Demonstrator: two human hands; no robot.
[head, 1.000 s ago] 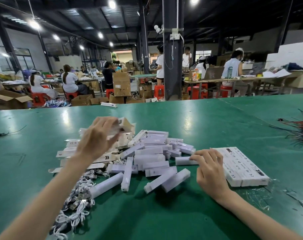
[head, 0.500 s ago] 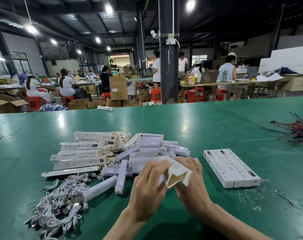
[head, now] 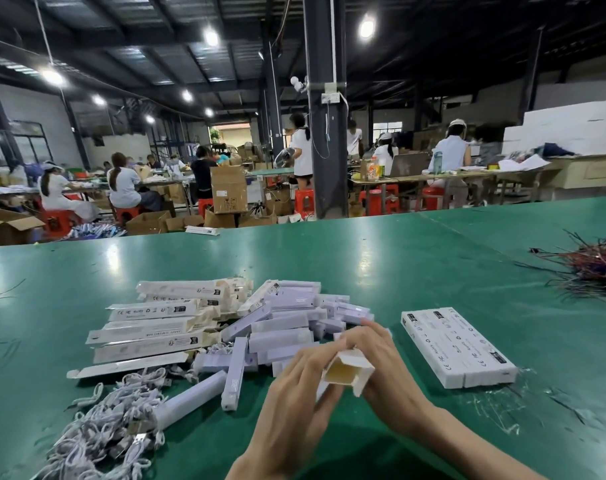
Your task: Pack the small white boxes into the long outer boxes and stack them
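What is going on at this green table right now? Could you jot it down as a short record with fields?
Surface: green table
Hands: left hand and right hand both hold the open outer box, its open end toward the camera
Middle: loose pile of small white boxes
Left: spare outer boxes lying flat, end flaps open
Right: packed block of long boxes side by side
Near left: bundle of white cables
Far right: tangle of coloured wires

Dim hall, ceiling lamps [head: 211, 37] glaring; wide-angle edges bent.
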